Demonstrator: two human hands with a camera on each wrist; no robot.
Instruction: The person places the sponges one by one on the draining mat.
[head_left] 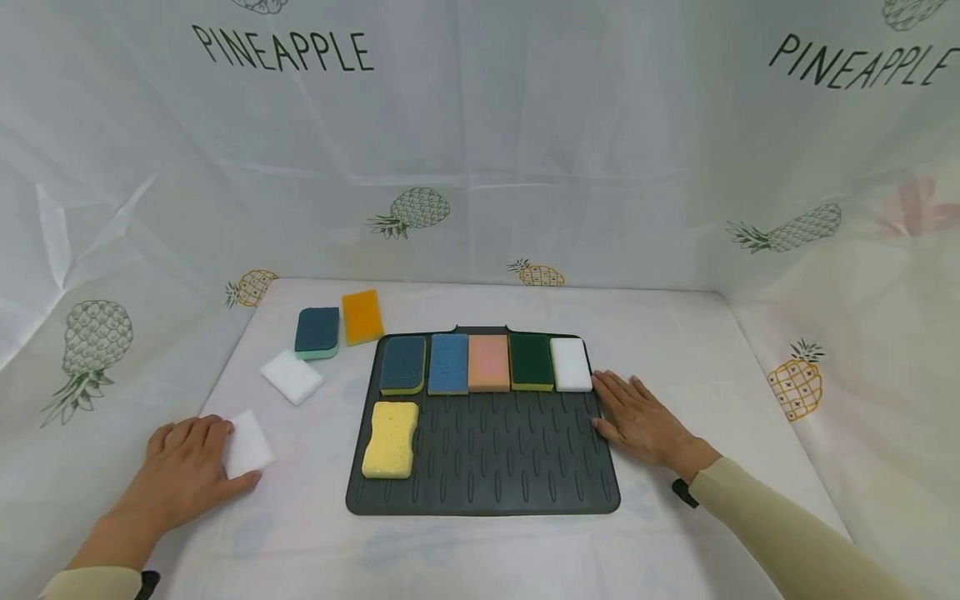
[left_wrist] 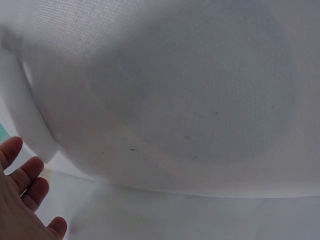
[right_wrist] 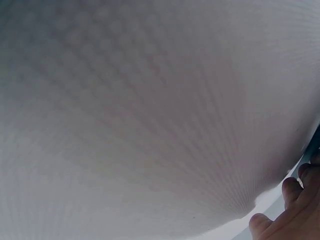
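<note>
Over on the left, my left hand (head_left: pixel 183 471) lies beside a white sponge block (head_left: pixel 249 446), index finger at its left edge and thumb near its lower edge. The left wrist view shows loosely bent fingers (left_wrist: pixel 36 192) close to the white block (left_wrist: pixel 25 105). My right hand (head_left: pixel 645 421) lies with straight fingers at the right rim of a dark grey ridged mat (head_left: pixel 517 462). Along the mat's back are a navy sponge (head_left: pixel 402 364), a blue one (head_left: pixel 448 363), a pink one (head_left: pixel 489 363), a dark green one (head_left: pixel 531 361) and a white one (head_left: pixel 572 364). A yellow sponge (head_left: pixel 390 440) occupies its left side.
Behind the left hand lie another white block (head_left: pixel 292 377), a navy-topped sponge with a mint base (head_left: pixel 317 331) and an orange sponge (head_left: pixel 362 317). A pineapple-print cloth (head_left: pixel 525 133) hangs around the white-covered table (head_left: pixel 480 554).
</note>
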